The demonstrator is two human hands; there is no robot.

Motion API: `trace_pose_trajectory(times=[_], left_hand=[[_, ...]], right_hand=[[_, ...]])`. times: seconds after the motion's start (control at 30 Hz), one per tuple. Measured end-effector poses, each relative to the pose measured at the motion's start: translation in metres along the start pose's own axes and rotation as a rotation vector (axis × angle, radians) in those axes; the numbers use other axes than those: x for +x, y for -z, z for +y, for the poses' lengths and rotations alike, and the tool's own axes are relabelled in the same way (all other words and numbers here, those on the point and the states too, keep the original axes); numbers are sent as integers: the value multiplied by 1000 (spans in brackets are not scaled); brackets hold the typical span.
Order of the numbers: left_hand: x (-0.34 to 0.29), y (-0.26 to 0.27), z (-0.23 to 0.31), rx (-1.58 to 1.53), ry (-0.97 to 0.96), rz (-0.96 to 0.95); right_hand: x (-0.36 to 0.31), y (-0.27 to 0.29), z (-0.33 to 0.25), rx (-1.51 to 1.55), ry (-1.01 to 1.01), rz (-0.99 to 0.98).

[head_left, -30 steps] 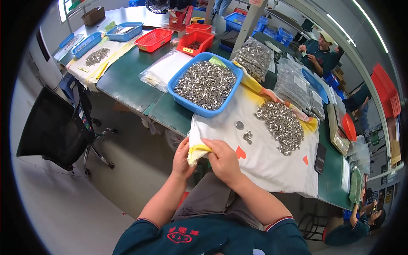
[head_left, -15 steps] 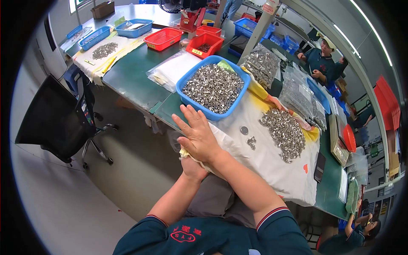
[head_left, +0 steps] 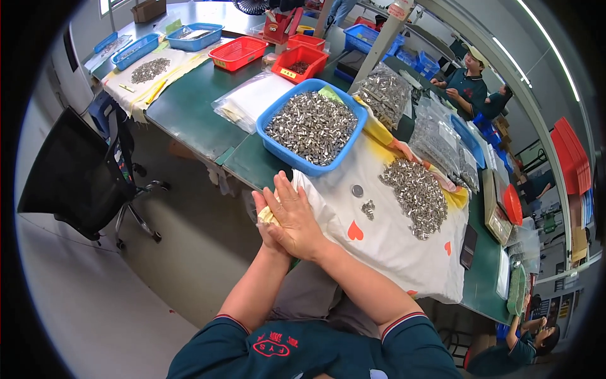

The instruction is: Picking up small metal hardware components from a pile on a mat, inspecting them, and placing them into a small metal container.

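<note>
Bright, even light from ceiling strip lamps [head_left: 541,62] far beyond the hands [head_left: 287,218]; soft shadows, sharp centre, heavy fisheye bending and black vignette at the rim.

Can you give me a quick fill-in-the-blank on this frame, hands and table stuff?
1. The right hand lies flat on top of the ____ hand, palms pressed together.
2. A small yellowish item is pressed ____ the two palms.
3. The big tub full of small metal parts is ____ in colour.
4. The loose metal pile lies on a white cloth printed with orange ____.

Missing words: left; between; blue; hearts
</note>
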State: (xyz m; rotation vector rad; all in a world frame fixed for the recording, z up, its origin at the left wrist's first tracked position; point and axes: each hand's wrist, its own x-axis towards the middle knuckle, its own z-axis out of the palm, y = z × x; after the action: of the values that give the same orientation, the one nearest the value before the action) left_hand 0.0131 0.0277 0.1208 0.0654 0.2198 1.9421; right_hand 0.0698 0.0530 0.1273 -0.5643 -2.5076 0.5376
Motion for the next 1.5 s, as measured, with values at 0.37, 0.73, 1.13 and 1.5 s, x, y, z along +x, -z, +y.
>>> trace_pose_trajectory(times=[0.37, 0.73, 1.13, 1.5], left_hand=[[15, 26, 19, -167, 206, -61], [12, 40, 25, -102, 177, -266], [30, 67, 12, -755, 186, -290], [-7, 24, 21, -58, 196, 11]], right_hand=[[-12, 44, -7, 854, -168, -145], [32, -12, 1, 2599, -549, 27], [33, 3, -15, 520, 145, 148], [-9, -10, 11, -52, 33, 43]])
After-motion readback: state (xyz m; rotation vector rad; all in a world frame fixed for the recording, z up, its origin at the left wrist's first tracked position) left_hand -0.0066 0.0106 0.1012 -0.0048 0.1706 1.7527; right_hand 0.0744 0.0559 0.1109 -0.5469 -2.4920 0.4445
